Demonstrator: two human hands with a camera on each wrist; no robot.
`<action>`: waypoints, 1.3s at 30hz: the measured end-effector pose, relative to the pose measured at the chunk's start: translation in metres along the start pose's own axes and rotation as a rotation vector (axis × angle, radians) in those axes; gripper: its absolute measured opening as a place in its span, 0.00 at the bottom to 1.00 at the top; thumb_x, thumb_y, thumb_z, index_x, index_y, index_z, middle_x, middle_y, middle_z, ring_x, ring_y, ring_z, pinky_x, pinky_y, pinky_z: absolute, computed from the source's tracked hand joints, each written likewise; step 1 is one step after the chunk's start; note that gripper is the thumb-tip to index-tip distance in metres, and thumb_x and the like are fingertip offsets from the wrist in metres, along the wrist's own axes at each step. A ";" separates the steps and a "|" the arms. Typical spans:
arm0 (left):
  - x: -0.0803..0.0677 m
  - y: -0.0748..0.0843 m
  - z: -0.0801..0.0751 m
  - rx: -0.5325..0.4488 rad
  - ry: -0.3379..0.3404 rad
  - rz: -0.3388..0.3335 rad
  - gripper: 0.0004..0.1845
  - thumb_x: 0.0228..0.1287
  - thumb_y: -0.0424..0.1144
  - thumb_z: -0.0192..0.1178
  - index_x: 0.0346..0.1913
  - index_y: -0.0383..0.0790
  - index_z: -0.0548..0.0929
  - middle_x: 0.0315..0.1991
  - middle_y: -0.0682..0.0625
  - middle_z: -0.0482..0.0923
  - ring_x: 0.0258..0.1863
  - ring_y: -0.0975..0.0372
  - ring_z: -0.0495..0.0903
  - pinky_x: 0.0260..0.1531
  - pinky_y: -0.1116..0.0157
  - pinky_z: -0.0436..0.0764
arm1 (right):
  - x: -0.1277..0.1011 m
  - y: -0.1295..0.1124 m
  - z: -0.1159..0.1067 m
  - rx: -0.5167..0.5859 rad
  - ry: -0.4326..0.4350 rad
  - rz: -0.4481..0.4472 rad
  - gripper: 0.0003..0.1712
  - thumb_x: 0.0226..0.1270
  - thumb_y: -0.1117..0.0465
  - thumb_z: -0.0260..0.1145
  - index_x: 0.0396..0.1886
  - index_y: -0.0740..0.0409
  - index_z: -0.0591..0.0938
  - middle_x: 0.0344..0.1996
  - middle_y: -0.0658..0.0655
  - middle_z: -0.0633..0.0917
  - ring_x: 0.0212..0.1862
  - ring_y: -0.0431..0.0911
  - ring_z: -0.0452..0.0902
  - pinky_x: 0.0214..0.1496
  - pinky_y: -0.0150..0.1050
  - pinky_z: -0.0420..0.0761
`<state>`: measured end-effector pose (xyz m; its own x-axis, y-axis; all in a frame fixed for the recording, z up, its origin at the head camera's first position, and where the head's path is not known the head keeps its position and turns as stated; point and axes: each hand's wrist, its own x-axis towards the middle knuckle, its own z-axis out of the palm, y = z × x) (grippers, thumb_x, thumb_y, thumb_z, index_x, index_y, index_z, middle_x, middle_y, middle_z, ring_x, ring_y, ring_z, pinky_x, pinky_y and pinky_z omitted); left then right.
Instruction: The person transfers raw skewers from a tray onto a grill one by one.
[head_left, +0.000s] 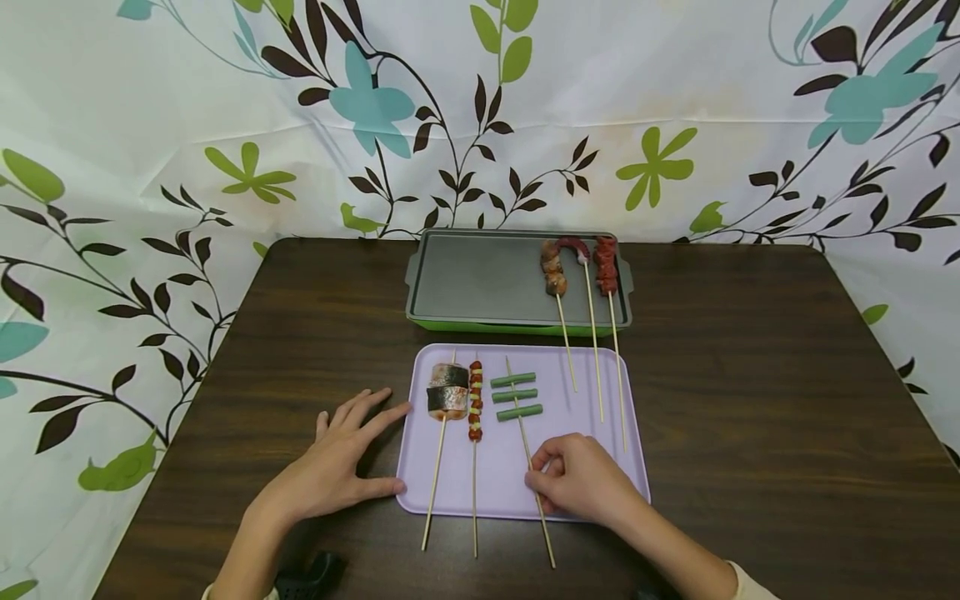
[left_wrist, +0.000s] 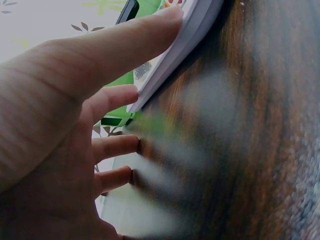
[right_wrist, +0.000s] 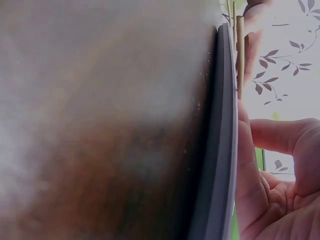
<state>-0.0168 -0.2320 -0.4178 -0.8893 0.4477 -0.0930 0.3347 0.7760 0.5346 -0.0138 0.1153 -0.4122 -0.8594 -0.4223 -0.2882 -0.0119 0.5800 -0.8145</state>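
On the lilac tray [head_left: 570, 400] lie three skewers side by side. My right hand [head_left: 581, 479] pinches the stick of the green bean skewer [head_left: 517, 396], which carries three short green pieces set crosswise. At the tray's left edge my left hand [head_left: 341, 458] has its fingers spread, with thumb and index fingertips at the rim; the left wrist view shows the thumb [left_wrist: 135, 40] on that rim. Nearest to it is a skewer of fish chunks with dark skin [head_left: 447, 392]. Between these two lies a thin skewer of small red and pale pieces [head_left: 476, 400].
Behind the tray stands a grey-topped grill plate [head_left: 480, 275] with a green base. Three meat skewers lie on its right end: a browned one [head_left: 553, 271], a curved dark red one [head_left: 573, 247] and a red one [head_left: 606, 267]. Their sticks reach over the tray. The dark wooden table [head_left: 750, 400] surrounds everything.
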 end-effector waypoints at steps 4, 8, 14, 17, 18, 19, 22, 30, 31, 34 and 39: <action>0.000 0.000 0.000 -0.002 -0.001 -0.001 0.49 0.49 0.65 0.70 0.75 0.60 0.62 0.76 0.45 0.52 0.74 0.41 0.46 0.53 0.22 0.42 | -0.003 -0.001 -0.001 -0.003 0.014 -0.003 0.06 0.62 0.60 0.69 0.27 0.53 0.81 0.11 0.42 0.80 0.15 0.38 0.77 0.19 0.32 0.71; 0.000 -0.001 0.001 0.000 0.002 -0.002 0.49 0.49 0.65 0.70 0.75 0.60 0.62 0.76 0.45 0.52 0.74 0.41 0.46 0.53 0.22 0.42 | -0.005 -0.005 -0.003 -0.010 0.028 -0.022 0.06 0.62 0.61 0.69 0.27 0.53 0.81 0.11 0.41 0.80 0.15 0.38 0.77 0.20 0.33 0.71; 0.000 -0.001 0.001 0.001 0.001 -0.007 0.49 0.49 0.65 0.70 0.75 0.60 0.62 0.75 0.45 0.52 0.74 0.42 0.46 0.53 0.22 0.42 | -0.007 -0.013 -0.007 -0.043 0.042 -0.074 0.06 0.62 0.62 0.70 0.27 0.51 0.81 0.11 0.38 0.79 0.15 0.36 0.76 0.21 0.33 0.70; 0.001 -0.001 0.000 0.004 0.000 -0.007 0.49 0.49 0.66 0.70 0.75 0.60 0.62 0.75 0.45 0.52 0.74 0.41 0.46 0.53 0.22 0.41 | -0.007 -0.020 -0.011 -0.051 0.050 -0.088 0.05 0.62 0.61 0.70 0.28 0.51 0.82 0.11 0.37 0.79 0.14 0.36 0.75 0.19 0.32 0.68; 0.001 -0.001 0.000 0.004 0.000 -0.006 0.50 0.49 0.66 0.70 0.75 0.60 0.62 0.75 0.45 0.52 0.74 0.41 0.46 0.53 0.22 0.41 | -0.006 -0.023 -0.013 -0.052 0.050 -0.089 0.05 0.63 0.61 0.70 0.28 0.52 0.82 0.11 0.37 0.79 0.14 0.36 0.75 0.18 0.32 0.67; 0.001 -0.001 0.000 0.006 0.000 -0.005 0.50 0.49 0.66 0.70 0.75 0.60 0.62 0.75 0.45 0.52 0.74 0.41 0.46 0.53 0.22 0.41 | -0.006 -0.026 -0.016 -0.044 0.045 -0.088 0.04 0.63 0.61 0.69 0.28 0.52 0.83 0.11 0.38 0.79 0.14 0.37 0.75 0.17 0.32 0.67; 0.001 -0.001 -0.001 0.010 0.001 -0.002 0.50 0.49 0.66 0.70 0.75 0.59 0.62 0.76 0.45 0.52 0.74 0.40 0.46 0.53 0.22 0.42 | -0.003 -0.034 -0.024 -0.034 0.049 -0.080 0.03 0.64 0.61 0.69 0.30 0.54 0.85 0.12 0.38 0.80 0.15 0.39 0.76 0.16 0.32 0.66; 0.001 0.000 -0.001 0.005 -0.005 -0.003 0.50 0.49 0.65 0.70 0.75 0.59 0.62 0.76 0.45 0.51 0.74 0.41 0.46 0.53 0.22 0.41 | 0.016 -0.053 -0.053 -0.001 0.091 -0.045 0.06 0.65 0.60 0.69 0.35 0.58 0.87 0.14 0.43 0.82 0.19 0.45 0.80 0.20 0.35 0.73; 0.000 0.000 -0.001 0.006 -0.006 -0.003 0.50 0.49 0.65 0.70 0.75 0.59 0.61 0.76 0.45 0.51 0.74 0.41 0.46 0.53 0.22 0.42 | 0.019 -0.055 -0.057 0.016 0.093 -0.046 0.06 0.65 0.61 0.69 0.36 0.60 0.87 0.14 0.45 0.82 0.20 0.47 0.81 0.21 0.35 0.75; 0.000 0.000 -0.001 0.009 -0.008 -0.005 0.50 0.49 0.66 0.70 0.75 0.59 0.61 0.76 0.45 0.51 0.74 0.41 0.46 0.54 0.22 0.42 | 0.030 -0.059 -0.067 0.048 0.101 -0.044 0.08 0.65 0.62 0.69 0.38 0.63 0.86 0.16 0.49 0.83 0.22 0.50 0.83 0.24 0.38 0.80; 0.000 0.001 0.000 0.006 -0.006 -0.011 0.49 0.49 0.65 0.70 0.75 0.60 0.62 0.76 0.45 0.52 0.74 0.42 0.45 0.54 0.22 0.42 | 0.054 -0.062 -0.081 0.070 0.111 -0.024 0.11 0.66 0.62 0.68 0.40 0.67 0.85 0.18 0.53 0.85 0.23 0.50 0.84 0.26 0.39 0.83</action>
<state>-0.0164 -0.2315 -0.4168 -0.8912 0.4418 -0.1034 0.3271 0.7834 0.5285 -0.1006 0.1133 -0.3368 -0.9107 -0.3536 -0.2137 -0.0010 0.5192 -0.8546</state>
